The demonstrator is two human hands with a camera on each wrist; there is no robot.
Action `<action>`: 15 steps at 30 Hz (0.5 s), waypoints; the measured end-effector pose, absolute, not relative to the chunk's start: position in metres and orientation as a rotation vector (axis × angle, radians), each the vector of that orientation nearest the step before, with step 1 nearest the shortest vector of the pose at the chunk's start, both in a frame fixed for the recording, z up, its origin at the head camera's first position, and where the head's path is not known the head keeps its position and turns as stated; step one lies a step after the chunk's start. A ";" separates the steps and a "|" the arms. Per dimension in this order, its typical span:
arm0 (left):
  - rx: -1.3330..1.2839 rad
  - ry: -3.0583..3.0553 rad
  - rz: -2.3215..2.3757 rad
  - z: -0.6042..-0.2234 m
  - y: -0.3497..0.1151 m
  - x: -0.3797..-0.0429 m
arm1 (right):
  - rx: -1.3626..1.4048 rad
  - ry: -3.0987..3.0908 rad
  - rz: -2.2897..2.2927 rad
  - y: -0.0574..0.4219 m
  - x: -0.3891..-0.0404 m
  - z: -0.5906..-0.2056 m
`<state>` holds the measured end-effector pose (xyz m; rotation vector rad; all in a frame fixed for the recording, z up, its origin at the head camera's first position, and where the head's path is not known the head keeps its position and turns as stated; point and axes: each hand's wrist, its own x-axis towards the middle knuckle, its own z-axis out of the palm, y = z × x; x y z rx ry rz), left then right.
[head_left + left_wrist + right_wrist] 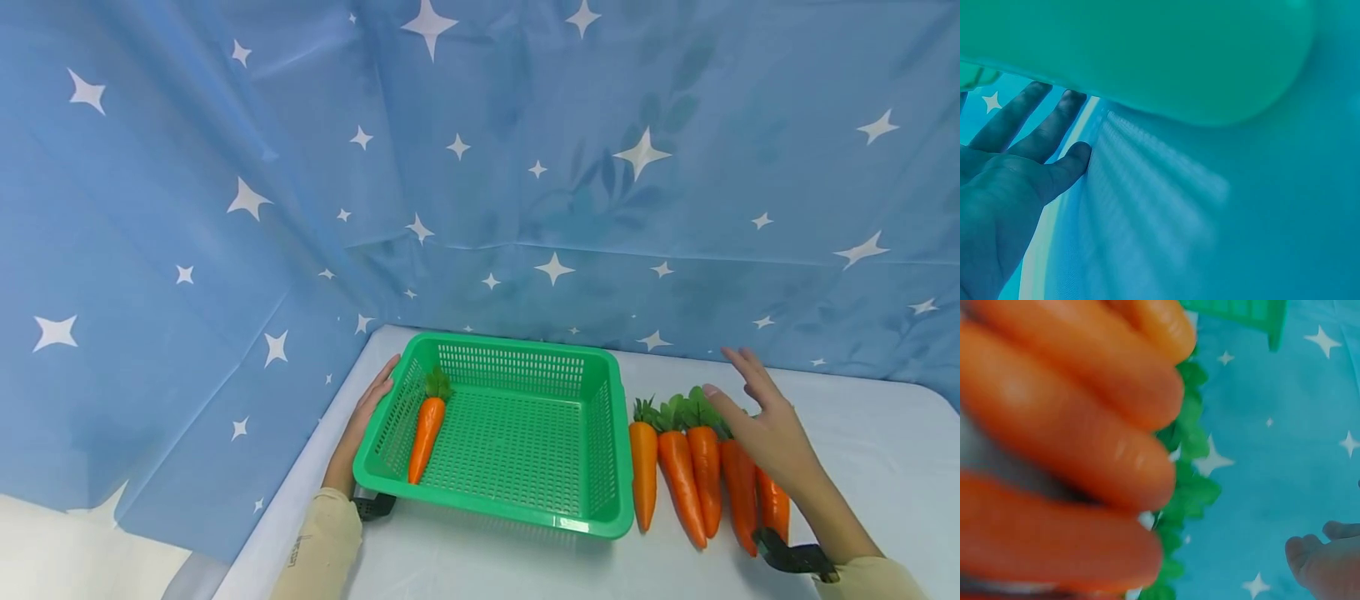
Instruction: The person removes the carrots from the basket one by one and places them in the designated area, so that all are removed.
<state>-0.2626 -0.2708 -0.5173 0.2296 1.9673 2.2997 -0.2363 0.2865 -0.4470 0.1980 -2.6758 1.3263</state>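
Note:
A green plastic basket (517, 514) stands on the table with one carrot (427, 432) lying along its left side, leafy end to the back. My left hand (365, 417) is against the basket's outer left wall, fingers extended; in the left wrist view the fingertips meet the basket's underside edge (1210, 75). Several carrots lie side by side right of the basket, among them an orange carrot (643, 475) closest to it. Over the rightmost carrots hovers my right hand (772, 433), fingers spread and holding nothing. It partly hides the carrot tops beneath.
A white cloth covers the table (877, 450). Behind and to the left hangs a blue curtain (480, 192) with white stars, close to the table's back edge. Each wrist wears a dark strap (798, 557).

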 end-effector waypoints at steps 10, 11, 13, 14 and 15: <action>0.211 1.972 2.287 -0.514 -0.271 -0.262 | 0.413 -2.581 1.491 0.246 -0.254 -0.428; 0.208 1.960 2.294 -0.514 -0.271 -0.262 | 0.430 -2.570 1.511 0.242 -0.255 -0.427; 0.199 1.949 2.301 -0.514 -0.271 -0.262 | 0.457 -2.553 1.542 0.233 -0.257 -0.424; 0.201 1.952 2.299 -0.515 -0.271 -0.262 | 0.469 -2.544 1.560 0.229 -0.258 -0.423; 0.199 1.947 2.303 -0.515 -0.271 -0.261 | 0.478 -2.539 1.573 0.225 -0.260 -0.422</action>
